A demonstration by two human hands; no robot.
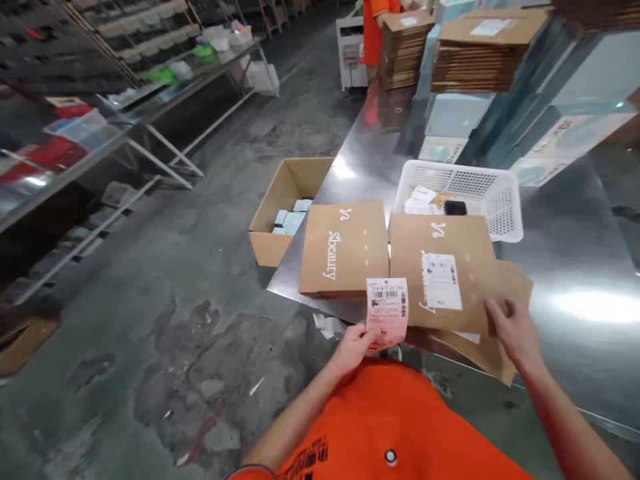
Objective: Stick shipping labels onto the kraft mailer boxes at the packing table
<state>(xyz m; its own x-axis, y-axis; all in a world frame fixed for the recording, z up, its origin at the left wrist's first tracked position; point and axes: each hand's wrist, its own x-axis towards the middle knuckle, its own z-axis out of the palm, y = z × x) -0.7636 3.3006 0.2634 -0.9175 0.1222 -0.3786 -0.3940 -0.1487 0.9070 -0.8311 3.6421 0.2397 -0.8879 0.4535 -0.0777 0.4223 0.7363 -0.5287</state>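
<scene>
L hand: thumb + fingers pinched on bottom edge of a pink-and-white shipping label, thin paper, barcode on top, small print too tiny to read. Label stands up just above the fingertips, its right side overlapping the near edge of a kraft mailer box.

R hand: fingers loosely spread, tips on a crumpled-looking brown kraft paper sheet under the mailer's right corner; can't tell if gripping. Mailer sits between both hands, w/ white printed label + white script ending "beauty".

Left of L fingers, further out: 2nd kraft mailer, same white "beauty" print, on brushed steel table. Beyond that, open cardboard box w/ pale blue cartons. Past R fingers: white plastic mesh basket w/ papers + black item, then stacked flat cardboard. Co-worker in orange far end.
</scene>
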